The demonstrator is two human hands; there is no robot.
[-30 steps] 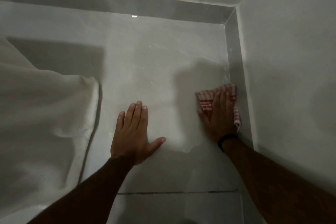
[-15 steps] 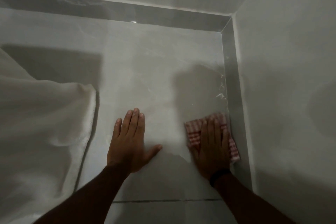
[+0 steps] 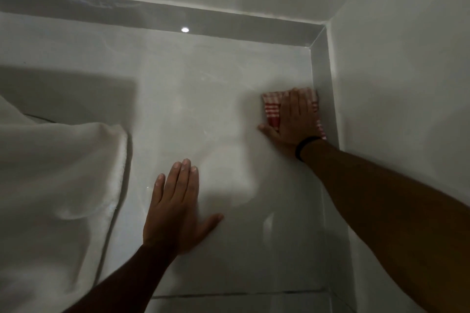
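A red-and-white checked cloth (image 3: 272, 109) lies flat on the glossy grey tiled floor (image 3: 203, 114), close to the right skirting. My right hand (image 3: 296, 119) presses on the cloth with straight fingers and covers most of it; a black band circles that wrist. My left hand (image 3: 175, 207) rests flat on the bare tile nearer to me, fingers straight and thumb spread to the right.
A white fluffy blanket (image 3: 56, 185) hangs over the floor at the left. Grey skirting (image 3: 324, 79) runs along the right wall and the far wall, meeting in the far right corner. A tile joint (image 3: 229, 294) crosses near the bottom.
My right hand slid the cloth toward me along the right skirting, then pushed it away again toward the far corner. My left hand stayed planted on the tile.
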